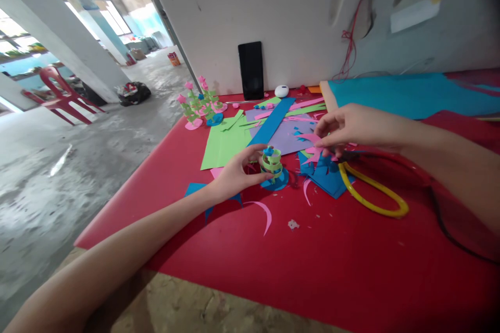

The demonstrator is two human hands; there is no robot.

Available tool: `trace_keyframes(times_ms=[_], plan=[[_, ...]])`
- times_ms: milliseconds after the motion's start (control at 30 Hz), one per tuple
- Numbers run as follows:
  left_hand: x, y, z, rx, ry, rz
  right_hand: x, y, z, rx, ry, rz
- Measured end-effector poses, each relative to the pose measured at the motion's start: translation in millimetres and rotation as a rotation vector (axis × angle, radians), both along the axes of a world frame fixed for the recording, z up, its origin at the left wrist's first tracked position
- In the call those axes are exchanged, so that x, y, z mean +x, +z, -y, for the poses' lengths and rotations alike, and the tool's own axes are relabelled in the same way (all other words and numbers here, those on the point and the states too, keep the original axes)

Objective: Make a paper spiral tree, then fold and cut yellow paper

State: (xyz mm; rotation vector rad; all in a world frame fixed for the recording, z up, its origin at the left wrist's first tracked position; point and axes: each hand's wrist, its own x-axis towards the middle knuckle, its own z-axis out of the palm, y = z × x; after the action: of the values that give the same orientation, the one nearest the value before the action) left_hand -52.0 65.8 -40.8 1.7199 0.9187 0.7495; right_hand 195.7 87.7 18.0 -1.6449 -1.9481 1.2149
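My left hand (239, 170) pinches a small green paper spiral (272, 161) that stands on a blue paper disc (278, 181) on the red table (242, 255). My right hand (351, 127) reaches from the right with its fingertips closed on a pink paper scrap (312, 139), just above a pile of blue and pink cuttings (324, 171). A pair of yellow-handled scissors (373, 192) lies under my right wrist.
Green (222, 145), purple (291, 138) and blue (271, 122) paper sheets lie behind the hands. Finished paper flowers (199, 104) stand at the far left. A black phone (251, 70) leans on the wall beside a white object (282, 91). A large blue sheet (406, 96) lies far right.
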Motion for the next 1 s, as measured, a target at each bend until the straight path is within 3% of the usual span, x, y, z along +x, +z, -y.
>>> trace_keyframes(times_ms=[467,867,1000], plan=[[-1.6,0.1,0.5,0.015,-0.006,-0.034,3.6,-1.3,-3.0,-0.006,0.051,0.001],[-1.6,-0.3,-0.1,0.023,-0.017,-0.031,0.0,-1.6,-4.2,0.045,0.074,0.13],[-1.6,-0.1,0.5,0.019,-0.02,-0.032,-0.6,-1.2,-3.1,0.043,0.147,0.154]])
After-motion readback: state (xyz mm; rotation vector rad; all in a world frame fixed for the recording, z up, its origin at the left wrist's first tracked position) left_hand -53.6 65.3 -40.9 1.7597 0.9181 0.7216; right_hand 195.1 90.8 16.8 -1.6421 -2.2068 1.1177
